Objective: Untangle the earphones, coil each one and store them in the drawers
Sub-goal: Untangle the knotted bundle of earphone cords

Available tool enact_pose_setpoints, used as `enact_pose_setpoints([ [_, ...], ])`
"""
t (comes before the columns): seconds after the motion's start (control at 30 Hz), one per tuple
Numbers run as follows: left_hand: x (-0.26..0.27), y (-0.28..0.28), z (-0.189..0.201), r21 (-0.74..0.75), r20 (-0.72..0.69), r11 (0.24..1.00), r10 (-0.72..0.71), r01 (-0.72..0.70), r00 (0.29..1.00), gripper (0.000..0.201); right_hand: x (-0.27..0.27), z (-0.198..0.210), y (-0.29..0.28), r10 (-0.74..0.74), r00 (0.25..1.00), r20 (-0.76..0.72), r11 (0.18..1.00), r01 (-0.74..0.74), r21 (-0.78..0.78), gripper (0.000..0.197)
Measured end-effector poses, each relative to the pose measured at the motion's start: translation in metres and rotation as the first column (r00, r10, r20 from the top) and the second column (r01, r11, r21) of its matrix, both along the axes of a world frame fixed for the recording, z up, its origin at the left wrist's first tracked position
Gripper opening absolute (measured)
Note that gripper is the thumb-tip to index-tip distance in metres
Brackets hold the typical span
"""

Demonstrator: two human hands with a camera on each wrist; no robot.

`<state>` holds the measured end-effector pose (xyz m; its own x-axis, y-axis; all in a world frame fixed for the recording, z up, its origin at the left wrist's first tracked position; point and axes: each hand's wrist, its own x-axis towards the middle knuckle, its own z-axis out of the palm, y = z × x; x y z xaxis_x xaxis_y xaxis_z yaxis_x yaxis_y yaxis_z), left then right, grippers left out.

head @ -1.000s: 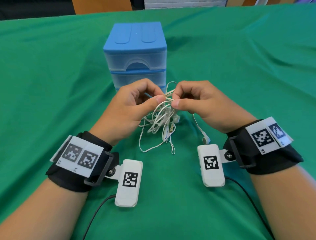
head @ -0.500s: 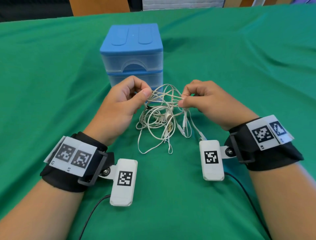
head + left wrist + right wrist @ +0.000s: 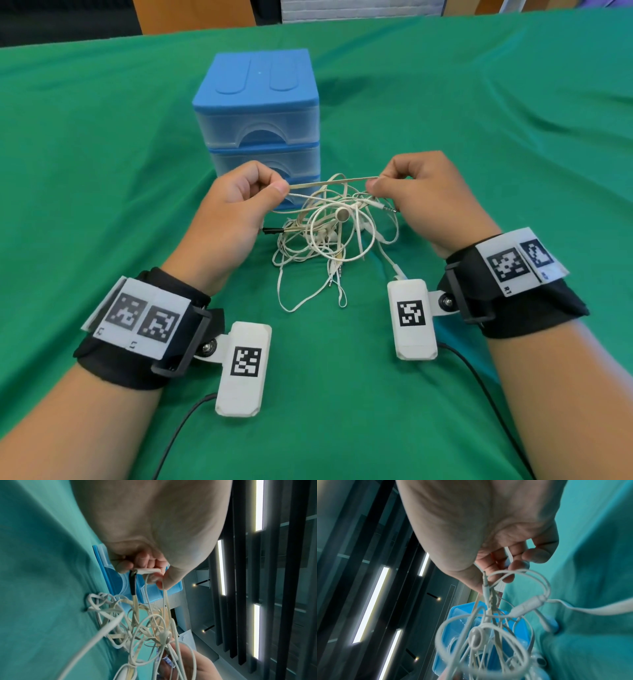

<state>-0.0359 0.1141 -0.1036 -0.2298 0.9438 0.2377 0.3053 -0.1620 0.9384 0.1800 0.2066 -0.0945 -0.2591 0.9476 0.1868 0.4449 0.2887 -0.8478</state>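
A tangle of white earphones [image 3: 325,236] hangs between my hands just above the green cloth, its lower loops trailing onto it. My left hand [image 3: 274,190] pinches cords on the left side, and my right hand [image 3: 375,185] pinches cords on the right. A cord stretches taut between them. An earbud [image 3: 342,214] shows in the middle of the knot. A black-sleeved plug [image 3: 132,584] hangs below my left fingers in the left wrist view. A jack plug [image 3: 485,584] dangles by my right thumb. The blue drawer unit [image 3: 258,113] stands right behind, drawers closed.
Green cloth [image 3: 102,171] covers the whole table. Wrist camera modules [image 3: 244,368] hang under both wrists, with black cables trailing toward me. Chairs and a wall lie beyond the far table edge.
My hands have moved apart, from touching to a wide gap, pulling one cord taut and spreading the tangle open. The knot has loosened into wider loops.
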Motion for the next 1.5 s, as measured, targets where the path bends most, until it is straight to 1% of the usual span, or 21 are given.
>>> enact_pose_setpoints([
  [0.13,0.003,-0.001,0.001,-0.055,-0.028,0.997,-0.053,0.052,0.998,0.017,-0.001,-0.001,0.004,-0.041,0.994,-0.099,0.999,0.038,-0.038,0.028],
  [0.2,0.002,-0.003,0.002,-0.087,-0.004,0.992,-0.088,0.087,0.996,0.022,0.001,-0.001,0.005,-0.049,0.985,-0.165,0.997,0.038,-0.068,0.026],
  [0.27,-0.001,-0.004,0.002,-0.099,0.033,0.991,-0.085,0.087,0.996,0.029,0.004,0.001,0.007,-0.058,0.978,-0.201,0.996,0.042,-0.085,0.026],
  [0.33,-0.002,-0.004,0.002,-0.087,0.085,0.991,-0.095,0.103,0.992,0.026,0.005,0.002,0.007,-0.062,0.973,-0.22,0.994,0.039,-0.105,0.027],
  [0.43,0.0,-0.003,0.0,-0.038,0.141,0.99,-0.131,0.138,0.981,0.014,0.006,0.001,0.008,-0.066,0.968,-0.241,0.989,0.032,-0.141,0.03],
  [0.5,-0.001,-0.002,-0.002,0.01,0.163,0.994,-0.112,0.112,0.98,0.01,0.006,0.002,0.007,-0.058,0.97,-0.237,0.988,0.022,-0.151,0.03],
  [0.63,-0.006,0.0,-0.002,0.103,0.248,0.993,0.022,-0.049,0.969,0.015,0.009,0.003,0.005,-0.031,0.98,-0.198,0.991,0.003,-0.137,0.029],
  [0.7,-0.007,0.0,-0.002,0.122,0.276,0.989,0.042,-0.078,0.96,0.015,0.008,0.003,0.004,-0.034,0.985,-0.169,0.994,0.016,-0.109,0.03],
  [0.87,-0.007,0.0,-0.001,0.161,0.232,0.98,0.076,-0.115,0.97,0.013,0.009,0.004,0.004,-0.068,0.983,-0.171,0.997,0.06,-0.055,0.021],
  [0.93,-0.007,0.0,0.0,0.147,0.26,0.985,0.055,-0.095,0.964,0.013,0.01,0.004,0.003,-0.008,0.992,-0.126,0.999,0.002,-0.051,0.015],
  [1.03,-0.008,-0.002,0.001,0.094,0.379,0.996,-0.026,-0.01,0.925,0.016,0.009,0.004,-0.003,0.182,0.983,-0.031,0.978,-0.185,-0.094,0.009],
  [1.07,-0.008,-0.002,0.001,0.074,0.384,0.997,-0.042,0.015,0.922,0.017,0.008,0.004,-0.005,0.251,0.968,-0.013,0.961,-0.25,-0.116,0.009],
  [1.13,-0.008,-0.003,0.001,0.038,0.347,0.997,-0.072,0.063,0.935,0.016,0.009,0.007,-0.009,0.372,0.928,0.005,0.915,-0.366,-0.168,0.005],
  [1.17,-0.007,-0.004,0.001,0.023,0.324,0.996,-0.09,0.087,0.942,0.014,0.01,0.01,-0.011,0.412,0.911,0.009,0.895,-0.402,-0.195,0.008],
  [1.2,-0.007,-0.004,0.002,0.009,0.306,0.994,-0.107,0.109,0.946,0.014,0.012,0.011,-0.012,0.426,0.905,0.011,0.884,-0.414,-0.218,0.015],
  [1.27,-0.006,-0.004,0.002,-0.007,0.277,0.99,-0.137,0.144,0.951,0.019,0.013,0.012,-0.011,0.395,0.919,0.022,0.893,-0.378,-0.243,0.037],
  [1.3,-0.005,-0.005,0.002,-0.009,0.262,0.988,-0.149,0.157,0.954,0.022,0.011,0.012,-0.01,0.35,0.937,0.012,0.911,-0.337,-0.238,0.046],
  [1.33,-0.005,-0.006,0.002,-0.009,0.246,0.986,-0.16,0.167,0.956,0.023,0.008,0.01,-0.008,0.288,0.957,-0.014,0.934,-0.284,-0.218,0.05],
  [1.37,-0.004,-0.006,0.002,-0.008,0.237,0.984,-0.169,0.176,0.957,0.026,0.006,0.008,-0.004,0.22,0.975,-0.04,0.957,-0.224,-0.183,0.049],
  [1.43,-0.004,-0.008,0.003,-0.009,0.245,0.98,-0.19,0.199,0.951,0.035,0.002,0.001,0.002,0.125,0.991,-0.042,0.984,-0.13,-0.121,0.038],
  [1.5,-0.003,-0.008,0.003,-0.014,0.251,0.974,-0.217,0.228,0.943,0.046,0.0,-0.005,0.005,0.128,0.992,0.017,0.985,-0.125,-0.116,0.029],
])
